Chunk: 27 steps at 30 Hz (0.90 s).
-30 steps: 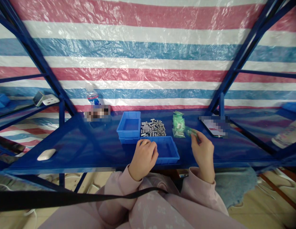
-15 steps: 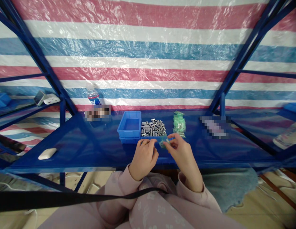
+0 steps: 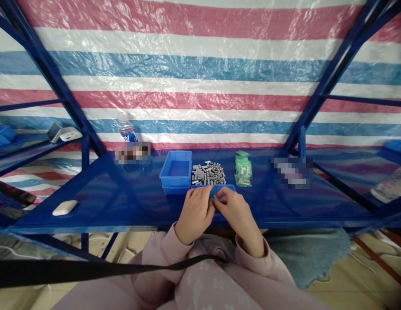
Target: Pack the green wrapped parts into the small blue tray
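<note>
At lower centre, over the tray (image 3: 229, 187), the right hand's (image 3: 236, 212) fingers look pinched on a greenish bag (image 3: 215, 197); whether the left hand's (image 3: 194, 212) grip it, I cannot tell. Metal pieces (image 3: 209, 173) and packets (image 3: 243, 165) lie beyond, probably for easy reach.

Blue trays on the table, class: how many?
3: upper tray and lower tray stacked left of metal pieces; third tray partly behind left hand and right hand. More may hide.

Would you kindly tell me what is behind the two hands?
A blue tray, only partly showing; beyond it lie small metal pieces. The left hand and right hand hide most of the tray's inside, so what it may hold cannot be told.
</note>
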Tool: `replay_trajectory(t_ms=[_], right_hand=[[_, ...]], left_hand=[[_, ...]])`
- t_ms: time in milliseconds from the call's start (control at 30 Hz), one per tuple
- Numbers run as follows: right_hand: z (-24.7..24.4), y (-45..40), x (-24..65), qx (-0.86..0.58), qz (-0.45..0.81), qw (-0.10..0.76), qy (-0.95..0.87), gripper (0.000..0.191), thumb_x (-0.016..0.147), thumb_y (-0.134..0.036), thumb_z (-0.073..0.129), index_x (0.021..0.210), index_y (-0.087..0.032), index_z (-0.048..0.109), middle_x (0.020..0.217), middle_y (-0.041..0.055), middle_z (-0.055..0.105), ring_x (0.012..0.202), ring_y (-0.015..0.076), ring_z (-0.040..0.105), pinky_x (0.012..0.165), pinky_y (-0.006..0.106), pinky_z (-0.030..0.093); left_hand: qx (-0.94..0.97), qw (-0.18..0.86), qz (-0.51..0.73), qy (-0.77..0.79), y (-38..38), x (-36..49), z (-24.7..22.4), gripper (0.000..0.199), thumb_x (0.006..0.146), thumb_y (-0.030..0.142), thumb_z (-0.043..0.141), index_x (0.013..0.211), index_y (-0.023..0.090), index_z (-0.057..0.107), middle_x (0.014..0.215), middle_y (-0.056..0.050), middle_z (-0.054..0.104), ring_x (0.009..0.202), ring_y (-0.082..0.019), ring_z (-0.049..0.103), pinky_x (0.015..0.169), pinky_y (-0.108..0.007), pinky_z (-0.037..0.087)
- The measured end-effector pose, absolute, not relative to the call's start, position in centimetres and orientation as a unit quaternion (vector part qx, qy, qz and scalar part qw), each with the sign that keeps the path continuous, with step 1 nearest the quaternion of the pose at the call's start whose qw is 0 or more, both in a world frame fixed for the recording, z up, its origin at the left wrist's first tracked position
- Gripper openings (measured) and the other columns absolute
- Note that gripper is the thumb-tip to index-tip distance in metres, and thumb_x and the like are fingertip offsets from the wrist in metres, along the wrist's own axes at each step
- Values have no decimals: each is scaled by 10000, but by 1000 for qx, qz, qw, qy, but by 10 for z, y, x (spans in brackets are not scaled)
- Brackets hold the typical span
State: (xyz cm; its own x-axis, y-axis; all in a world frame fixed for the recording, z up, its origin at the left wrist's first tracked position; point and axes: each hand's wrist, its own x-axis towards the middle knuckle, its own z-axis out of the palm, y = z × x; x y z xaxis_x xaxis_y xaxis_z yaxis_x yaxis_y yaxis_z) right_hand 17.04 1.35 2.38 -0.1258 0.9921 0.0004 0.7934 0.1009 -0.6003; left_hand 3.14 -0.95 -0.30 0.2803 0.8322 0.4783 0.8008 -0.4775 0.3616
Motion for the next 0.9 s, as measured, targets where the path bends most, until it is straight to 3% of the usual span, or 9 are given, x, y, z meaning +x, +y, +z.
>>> replay_trajectory(t_ms=[200,467,700,900], right_hand=[[23,14,165,-624,247,225,-706,48,803,-241,572,810,-217,532,777,16,732,795,229,679,592,263,354],[21,15,161,-627,235,236,-704,84,819,-265,551,775,-217,499,786,25,720,797,235,677,575,262,341],[10,20,165,-534,251,285,-755,133,889,-271,459,826,-203,554,768,48,706,709,205,673,616,270,420],[11,17,171,-456,285,309,-785,216,922,-238,406,984,-189,607,879,70,720,805,200,684,704,274,476]], left_hand=[[805,45,332,489,-10,31,-2,459,821,84,458,1270,170,420,1266,-83,558,1212,-201,474,1005,-377,342],[816,36,323,477,-10,29,-2,446,862,123,432,1305,181,418,1431,-84,437,1330,-203,372,1043,-383,319],[817,25,322,478,-8,30,-3,468,857,121,432,1321,169,404,1396,-83,479,1312,-216,394,1038,-398,323],[814,17,318,486,-9,30,-3,390,867,144,444,1256,161,460,1292,-87,554,1273,-226,423,1025,-399,331]])
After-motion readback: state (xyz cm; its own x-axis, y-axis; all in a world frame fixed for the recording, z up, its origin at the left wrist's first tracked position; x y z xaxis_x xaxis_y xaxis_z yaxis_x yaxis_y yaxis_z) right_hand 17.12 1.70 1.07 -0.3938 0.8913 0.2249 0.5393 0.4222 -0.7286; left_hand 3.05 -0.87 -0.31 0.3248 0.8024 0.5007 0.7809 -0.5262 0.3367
